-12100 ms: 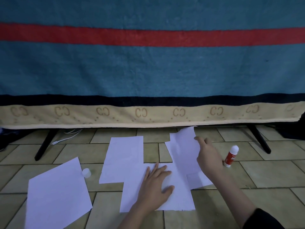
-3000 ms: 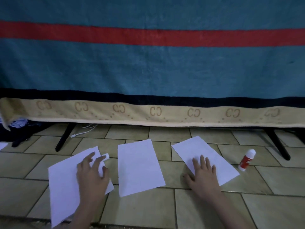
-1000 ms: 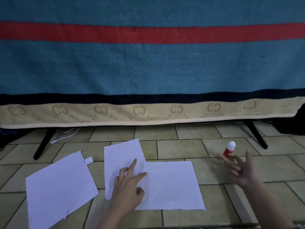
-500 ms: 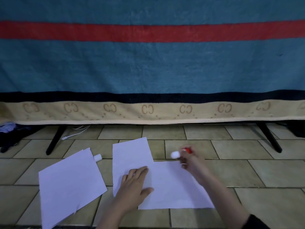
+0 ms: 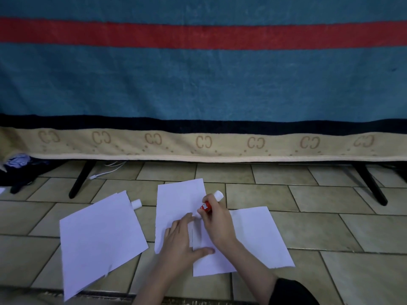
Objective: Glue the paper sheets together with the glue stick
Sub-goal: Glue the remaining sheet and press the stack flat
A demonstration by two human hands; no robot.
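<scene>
Head view: right hand grips red glue stick, fingers curled round it, lower end down on middle sheet near its right edge. Left hand lies flat, fingers straight and slightly apart, pressing where middle sheet meets right sheet. Third sheet lies apart at left on tiled floor, white cap at its top corner.

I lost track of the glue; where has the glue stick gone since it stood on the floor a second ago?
Yes, moved: the right hand now holds the glue stick over the paper sheets' overlap, left of its earlier floor-tile spot.
</scene>
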